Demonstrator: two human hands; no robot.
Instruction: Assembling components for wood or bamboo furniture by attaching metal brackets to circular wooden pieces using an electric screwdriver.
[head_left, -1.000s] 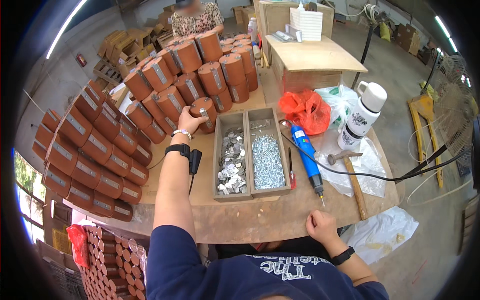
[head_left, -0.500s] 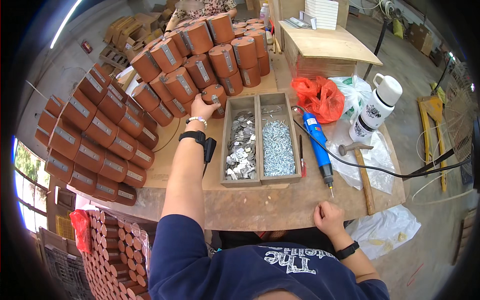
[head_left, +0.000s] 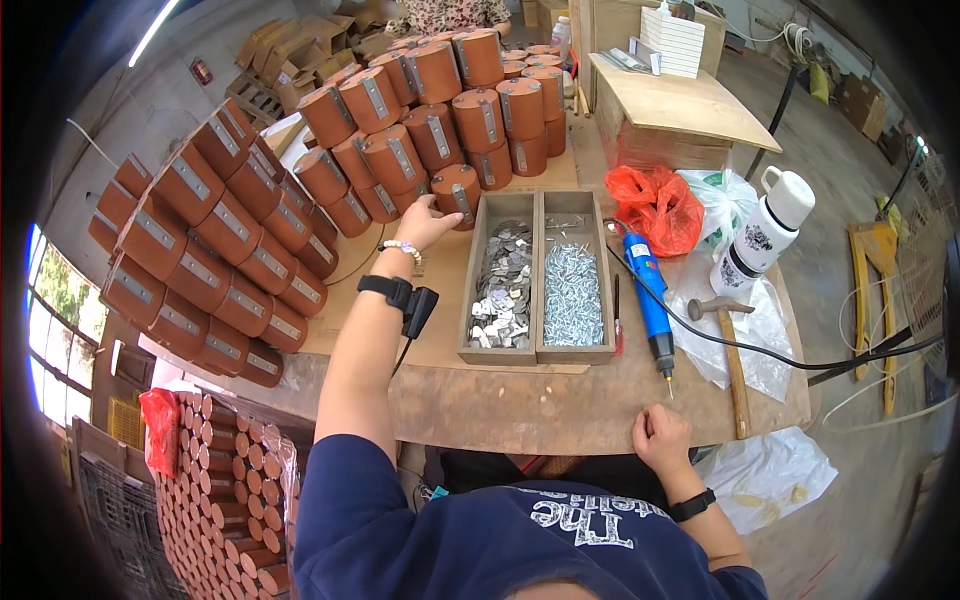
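Brown cylinder beside two wooden trays

Reddish-brown cylinder | grey metal strip down side | upright | just left of wooden tray, far end

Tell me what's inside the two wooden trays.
The left tray holds flat grey metal pieces; the right tray holds a pile of small silvery fasteners, sparser at its far end. The piles' lower layers and the tray bottoms beneath them are covered.
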